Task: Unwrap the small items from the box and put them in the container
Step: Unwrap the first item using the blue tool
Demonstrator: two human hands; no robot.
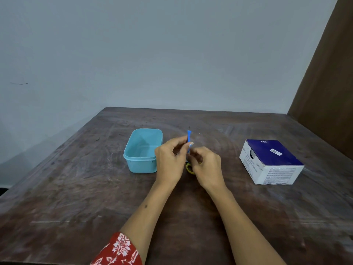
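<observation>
Left hand [170, 159] and right hand [207, 165] fingers pinching a small blue item [189, 139], upright between teal container [142, 150] and box [271, 161], on the surface [76, 188]

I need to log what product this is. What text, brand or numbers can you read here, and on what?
"BD": white letters on the dark blue top of the box.
White sticker on the box top: too small to read.
Print on the box's white sides: blurred, unreadable.
Blue container: no text visible.
</observation>
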